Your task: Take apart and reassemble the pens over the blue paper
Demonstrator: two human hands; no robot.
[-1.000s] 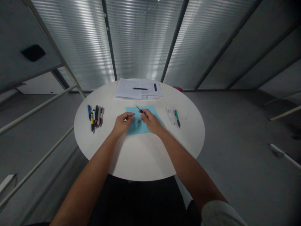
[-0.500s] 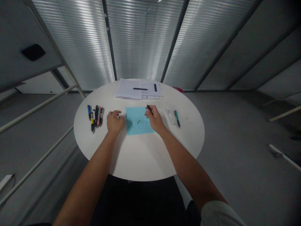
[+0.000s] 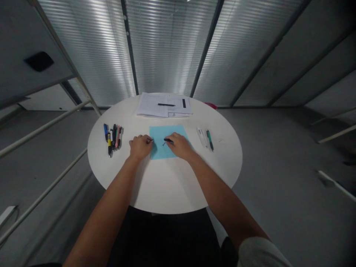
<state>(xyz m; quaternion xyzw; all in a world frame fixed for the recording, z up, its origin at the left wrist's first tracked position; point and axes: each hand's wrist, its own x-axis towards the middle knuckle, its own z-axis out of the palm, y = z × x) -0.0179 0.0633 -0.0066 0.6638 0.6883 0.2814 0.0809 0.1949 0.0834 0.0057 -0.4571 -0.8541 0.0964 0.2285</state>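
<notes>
A light blue sheet of paper (image 3: 160, 152) lies on the round white table (image 3: 167, 185), with a small dark mark near its middle. My right hand (image 3: 179, 145) rests over the sheet's right part, its fingers closed on a black pen (image 3: 168, 140) that points left. At the sheet's left edge is my left hand (image 3: 140, 147), fingers closed around a small dark piece with a pale tip (image 3: 149, 140), perhaps a pen cap; it is too small to tell.
Several pens (image 3: 113, 138) lie in a bunch at the left. A white pen (image 3: 202, 137) and a green pen (image 3: 210, 141) lie at the right. Stacked papers (image 3: 151, 105) with a dark pen (image 3: 166, 105) on top sit at the back.
My right hand has come left and lower, and its pen has tilted flatter. My left hand has moved slightly right onto the sheet's edge, its fingers now closed with a small piece showing.
</notes>
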